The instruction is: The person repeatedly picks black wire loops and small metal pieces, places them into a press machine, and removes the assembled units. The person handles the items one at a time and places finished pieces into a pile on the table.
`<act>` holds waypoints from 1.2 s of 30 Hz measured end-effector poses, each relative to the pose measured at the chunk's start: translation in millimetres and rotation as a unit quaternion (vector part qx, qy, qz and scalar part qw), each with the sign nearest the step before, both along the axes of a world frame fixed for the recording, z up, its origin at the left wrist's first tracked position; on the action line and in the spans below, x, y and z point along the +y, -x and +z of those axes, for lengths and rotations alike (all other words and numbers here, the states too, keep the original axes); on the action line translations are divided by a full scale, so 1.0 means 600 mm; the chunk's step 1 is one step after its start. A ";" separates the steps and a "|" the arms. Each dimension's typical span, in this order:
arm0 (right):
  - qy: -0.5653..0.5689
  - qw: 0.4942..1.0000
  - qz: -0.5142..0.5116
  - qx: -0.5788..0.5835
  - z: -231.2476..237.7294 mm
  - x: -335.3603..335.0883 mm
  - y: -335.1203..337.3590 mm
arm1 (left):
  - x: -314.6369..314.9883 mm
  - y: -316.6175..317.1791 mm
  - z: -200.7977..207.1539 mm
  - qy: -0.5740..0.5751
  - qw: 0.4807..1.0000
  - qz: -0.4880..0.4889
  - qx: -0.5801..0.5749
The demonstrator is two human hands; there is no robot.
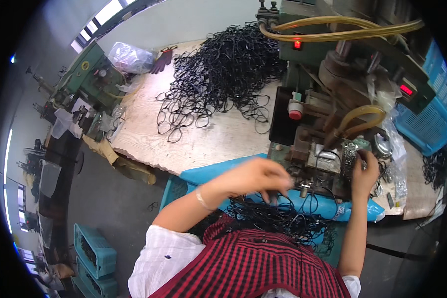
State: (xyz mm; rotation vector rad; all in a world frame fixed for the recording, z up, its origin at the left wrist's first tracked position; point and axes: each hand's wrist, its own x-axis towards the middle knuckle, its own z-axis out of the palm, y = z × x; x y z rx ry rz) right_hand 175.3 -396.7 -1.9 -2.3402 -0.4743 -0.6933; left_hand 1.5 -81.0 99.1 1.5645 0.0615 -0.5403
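Note:
My left hand point(265, 178) is smeared by motion above the lap, just left of the machine's work area. Its fingers point down toward a tangle of thin black looped frames point(283, 216), like eyeglass frames; whether it holds one I cannot tell. My right hand point(365, 176) is beside a heap of small shiny metal parts point(350, 154), with its fingertips drawn together; anything between them is too small to make out. Between the hands stands the green press machine's metal fixture point(325, 156), where a black loop shows. A blue plastic sheet point(218, 171) runs along the table edge under the work.
A large pile of black looped frames point(228, 64) covers the back of the wooden table point(144, 134). A red button point(295, 114) and yellow hoses point(342, 30) belong to the machine. Blue crates point(422, 124) stand at right and more crates point(94, 248) on the floor at left.

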 end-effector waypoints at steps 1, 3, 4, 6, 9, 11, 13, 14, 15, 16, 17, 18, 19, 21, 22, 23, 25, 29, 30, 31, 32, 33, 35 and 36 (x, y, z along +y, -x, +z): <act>-0.033 0.999 -0.003 0.010 0.005 -0.001 0.007 | 0.054 0.013 -0.027 -0.088 0.987 0.107 -0.075; -0.073 0.997 0.001 0.040 -0.001 -0.007 0.014 | 0.198 0.018 -0.087 -0.354 0.860 0.323 -0.177; -0.084 0.995 0.010 0.061 0.000 0.001 0.015 | 0.305 0.032 -0.128 -0.488 0.768 0.349 -0.223; -0.103 0.990 0.013 0.096 0.002 0.012 0.015 | 0.447 0.053 -0.149 -0.698 0.660 0.269 -0.071; -0.086 0.990 -0.014 0.109 -0.007 0.000 0.014 | 0.513 0.073 -0.160 -0.730 0.629 0.267 0.008; -0.117 0.986 -0.009 0.120 -0.016 -0.008 0.027 | 0.597 0.137 -0.267 -0.698 0.648 0.306 -0.003; -0.159 0.978 -0.033 0.133 -0.026 -0.034 0.044 | 0.571 0.132 -0.335 -0.628 0.657 0.388 -0.151; -0.190 0.968 -0.032 0.158 -0.021 -0.042 0.053 | 0.537 0.120 -0.345 -0.596 0.662 0.406 -0.203; -0.221 0.957 -0.029 0.185 -0.007 -0.045 0.068 | 0.492 0.110 -0.342 -0.599 0.657 0.408 -0.206; -0.249 0.945 -0.026 0.210 0.012 -0.045 0.086 | 0.443 0.097 -0.330 -0.600 0.654 0.410 -0.208; -0.258 0.945 -0.007 0.201 0.037 -0.032 0.098 | 0.402 0.082 -0.310 -0.576 0.691 0.396 -0.183; -0.247 0.949 0.044 0.190 0.070 -0.012 0.104 | 0.377 0.073 -0.305 -0.580 0.698 0.381 -0.175; -0.237 0.951 0.090 0.178 0.106 0.008 0.108 | 0.338 0.056 -0.278 -0.571 0.727 0.355 -0.141; -0.227 0.941 0.159 0.193 0.164 0.054 0.107 | 0.277 0.029 -0.224 -0.635 0.697 0.304 -0.135; -0.228 0.940 0.191 0.168 0.167 0.076 0.095 | 0.253 0.023 -0.210 -0.704 0.632 0.279 -0.164; -0.230 0.940 0.180 0.174 0.174 0.102 0.094 | 0.233 0.015 -0.203 -0.764 0.562 0.253 -0.191; -0.336 0.896 0.209 0.204 0.148 0.134 0.089 | 0.215 0.000 -0.200 -0.698 0.575 0.333 -0.267; -0.349 0.894 0.180 0.214 0.139 0.141 0.103 | 0.105 -0.001 -0.080 -0.058 0.876 0.398 -0.266; -0.340 0.900 0.186 0.201 0.137 0.143 0.098 | 0.071 -0.005 -0.042 0.046 0.856 0.369 -0.359; -0.330 0.905 0.192 0.186 0.138 0.146 0.096 | 0.043 -0.006 0.000 0.075 0.847 0.319 -0.418; -0.352 0.893 0.202 0.197 0.143 0.151 0.098 | 0.019 -0.009 0.031 0.102 0.832 0.268 -0.476; -0.373 0.879 0.213 0.207 0.151 0.157 0.102 | 0.003 -0.027 0.043 0.023 0.804 0.273 -0.528; -0.405 0.853 0.233 0.230 0.156 0.166 0.106 | -0.028 -0.076 0.078 -0.088 0.777 0.291 -0.551; -0.430 0.839 0.228 0.245 0.157 0.168 0.108 | -0.026 -0.087 0.083 -0.010 0.807 0.316 -0.499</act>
